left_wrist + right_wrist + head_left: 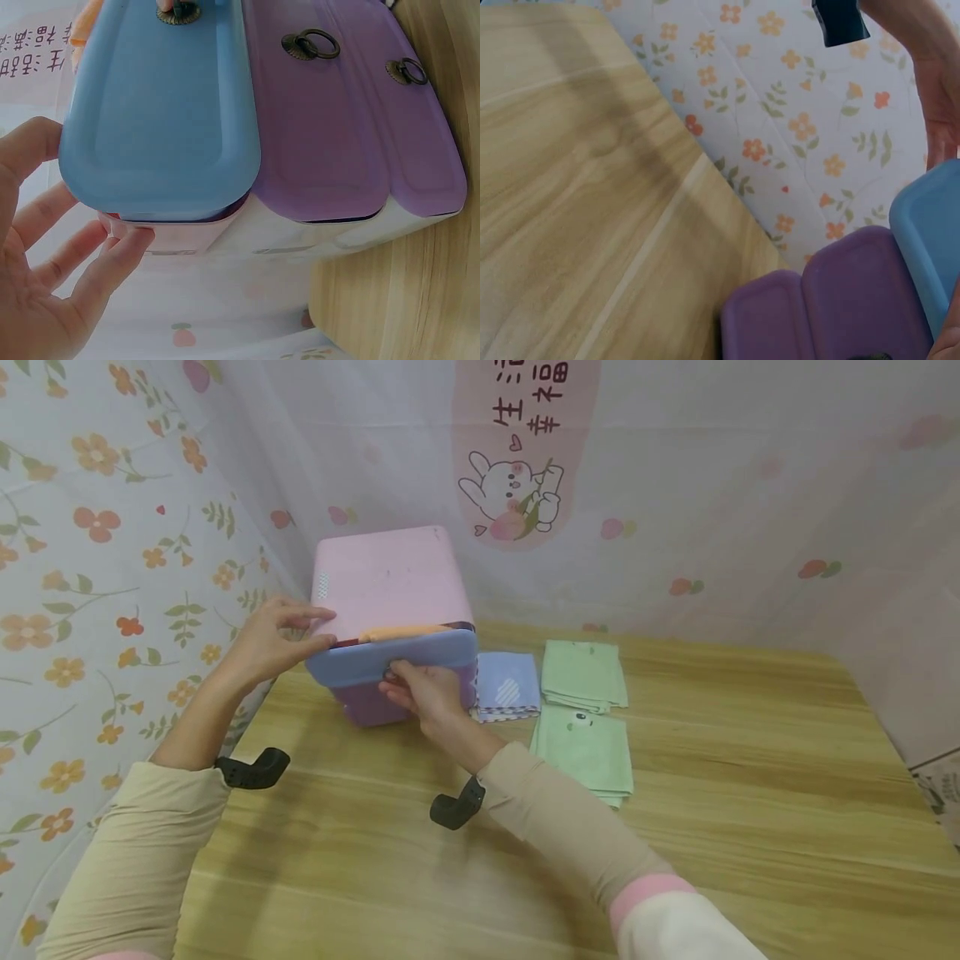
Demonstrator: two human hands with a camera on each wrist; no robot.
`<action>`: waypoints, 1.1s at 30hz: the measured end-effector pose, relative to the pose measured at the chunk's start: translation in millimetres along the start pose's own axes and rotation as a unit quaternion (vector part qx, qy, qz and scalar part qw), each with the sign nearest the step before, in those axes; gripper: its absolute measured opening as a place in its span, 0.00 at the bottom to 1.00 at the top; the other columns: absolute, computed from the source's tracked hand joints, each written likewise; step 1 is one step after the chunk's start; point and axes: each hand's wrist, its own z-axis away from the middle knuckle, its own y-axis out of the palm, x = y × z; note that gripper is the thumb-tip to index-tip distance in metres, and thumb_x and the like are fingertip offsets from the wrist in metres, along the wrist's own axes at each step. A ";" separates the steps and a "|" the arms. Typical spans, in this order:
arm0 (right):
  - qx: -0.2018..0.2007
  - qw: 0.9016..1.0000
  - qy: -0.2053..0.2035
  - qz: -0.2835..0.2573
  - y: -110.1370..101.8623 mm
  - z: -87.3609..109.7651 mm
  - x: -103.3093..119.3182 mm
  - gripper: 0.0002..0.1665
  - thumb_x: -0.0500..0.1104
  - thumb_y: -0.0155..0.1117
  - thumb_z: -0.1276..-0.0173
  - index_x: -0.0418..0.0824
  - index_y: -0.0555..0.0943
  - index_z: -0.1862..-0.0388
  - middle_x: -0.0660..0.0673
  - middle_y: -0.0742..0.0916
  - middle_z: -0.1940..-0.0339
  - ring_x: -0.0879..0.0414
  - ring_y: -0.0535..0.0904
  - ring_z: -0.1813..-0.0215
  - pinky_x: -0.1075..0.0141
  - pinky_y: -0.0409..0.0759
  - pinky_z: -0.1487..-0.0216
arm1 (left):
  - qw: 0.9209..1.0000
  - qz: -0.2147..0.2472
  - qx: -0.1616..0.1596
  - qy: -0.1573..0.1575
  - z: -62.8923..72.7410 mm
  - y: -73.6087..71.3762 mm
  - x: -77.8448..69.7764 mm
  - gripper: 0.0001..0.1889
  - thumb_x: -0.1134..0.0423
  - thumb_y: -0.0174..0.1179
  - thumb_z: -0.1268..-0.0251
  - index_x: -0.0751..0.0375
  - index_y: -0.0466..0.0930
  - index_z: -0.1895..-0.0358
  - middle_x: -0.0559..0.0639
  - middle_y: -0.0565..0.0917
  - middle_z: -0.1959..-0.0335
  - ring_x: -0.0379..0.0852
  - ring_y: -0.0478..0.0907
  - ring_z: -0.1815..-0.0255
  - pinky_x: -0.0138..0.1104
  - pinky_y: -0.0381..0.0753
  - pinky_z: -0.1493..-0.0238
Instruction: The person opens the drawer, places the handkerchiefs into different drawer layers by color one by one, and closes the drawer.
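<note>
A small drawer cabinet with a pink top (390, 572) stands at the back left of the table. Its top drawer has a blue front (161, 112) that sits slightly out from the body. Orange cloth (401, 632) shows above that front's upper edge. My right hand (431, 693) pinches the drawer's ring pull (180, 12), mostly hidden by the fingers. With fingers fairly straight, my left hand (273, 639) touches the cabinet's upper left front corner. Below are two purple drawer fronts (322, 127) with bronze-coloured ring pulls, both closed.
Right of the cabinet lie a folded blue cloth (507, 681) and two folded green cloths, one farther back (581, 672) and one nearer (588, 752). They rest on the wood-grain table (720, 793). Patterned curtains (97, 610) hang at the left and behind.
</note>
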 end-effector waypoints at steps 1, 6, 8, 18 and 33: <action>0.000 1.000 0.000 0.007 0.1 -0.8 0.2 0.08 0.35 0.61 0.45 0.28 0.81 0.73 0.40 0.84 0.79 0.59 0.81 0.79 0.71 0.78 0.72 | 1.000 0.003 0.001 -0.002 0.3 -0.2 0.3 0.23 0.57 0.59 0.43 0.66 0.72 0.46 0.61 0.64 0.52 0.62 0.64 0.47 0.51 0.67 0.55; 0.003 1.000 0.000 0.021 0.8 -3.9 0.7 0.09 0.36 0.61 0.44 0.29 0.81 0.73 0.41 0.84 0.79 0.59 0.81 0.78 0.71 0.78 0.73 | 1.000 0.006 0.006 -0.009 0.9 -1.3 1.2 0.24 0.55 0.58 0.42 0.67 0.72 0.46 0.61 0.64 0.52 0.62 0.64 0.47 0.52 0.66 0.55; 0.007 1.000 -0.002 0.025 1.2 -4.8 0.9 0.09 0.36 0.61 0.44 0.29 0.81 0.73 0.41 0.84 0.80 0.59 0.81 0.79 0.71 0.78 0.73 | 1.000 0.005 0.007 -0.010 0.8 -1.8 1.3 0.24 0.54 0.57 0.42 0.67 0.72 0.46 0.61 0.64 0.51 0.63 0.64 0.47 0.52 0.66 0.55; 0.016 1.000 0.008 0.020 1.0 -10.7 2.6 0.09 0.35 0.60 0.43 0.26 0.80 0.71 0.42 0.83 0.82 0.60 0.80 0.80 0.72 0.77 0.74 | 1.000 -0.001 0.013 -0.008 0.9 -1.2 3.3 0.26 0.52 0.57 0.43 0.64 0.72 0.45 0.61 0.64 0.51 0.62 0.63 0.46 0.50 0.66 0.54; 0.018 1.000 0.012 0.017 -1.9 -10.2 7.0 0.10 0.35 0.60 0.43 0.26 0.80 0.68 0.41 0.83 0.80 0.59 0.80 0.79 0.72 0.77 0.74 | 1.000 0.013 0.023 0.012 1.3 -2.9 6.7 0.25 0.52 0.59 0.44 0.62 0.72 0.45 0.58 0.64 0.49 0.56 0.61 0.47 0.48 0.61 0.53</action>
